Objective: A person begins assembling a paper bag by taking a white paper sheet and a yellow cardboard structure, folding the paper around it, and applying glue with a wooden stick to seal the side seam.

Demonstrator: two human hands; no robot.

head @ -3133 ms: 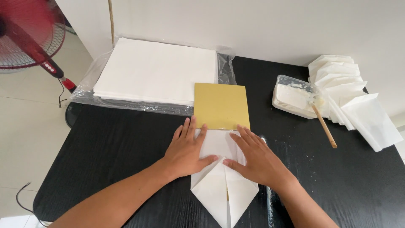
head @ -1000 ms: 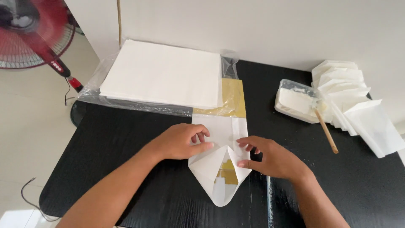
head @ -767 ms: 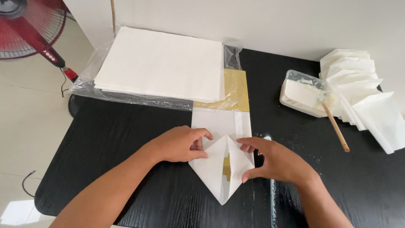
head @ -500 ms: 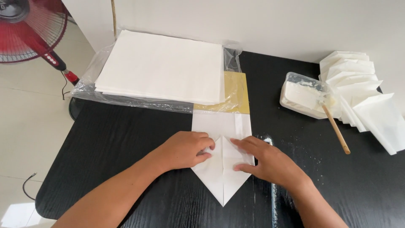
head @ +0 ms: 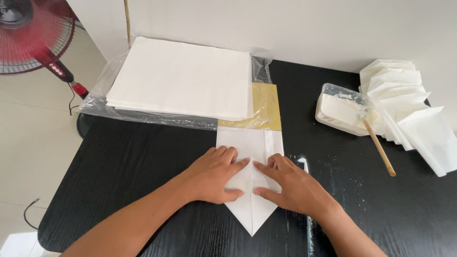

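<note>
A white sheet of paper [head: 251,143] with a gold far end [head: 263,107] lies on the black table [head: 143,162]. Its near end is folded into a point toward me. My left hand [head: 216,175] lies flat on the left flap and my right hand [head: 288,183] lies flat on the right flap. Both press the paper down, fingers spread, fingertips almost meeting over the middle seam.
A thick stack of white sheets [head: 183,78] on clear plastic wrap sits at the back left. A plastic tub of white paste [head: 342,109] with a wooden stick [head: 378,147] stands at the right, beside folded white papers [head: 414,114]. A red fan [head: 35,43] stands off the table's left.
A second ago the two flaps stood raised with gold showing between them. Both hands have since pressed them flat, and the gold underside is covered.
</note>
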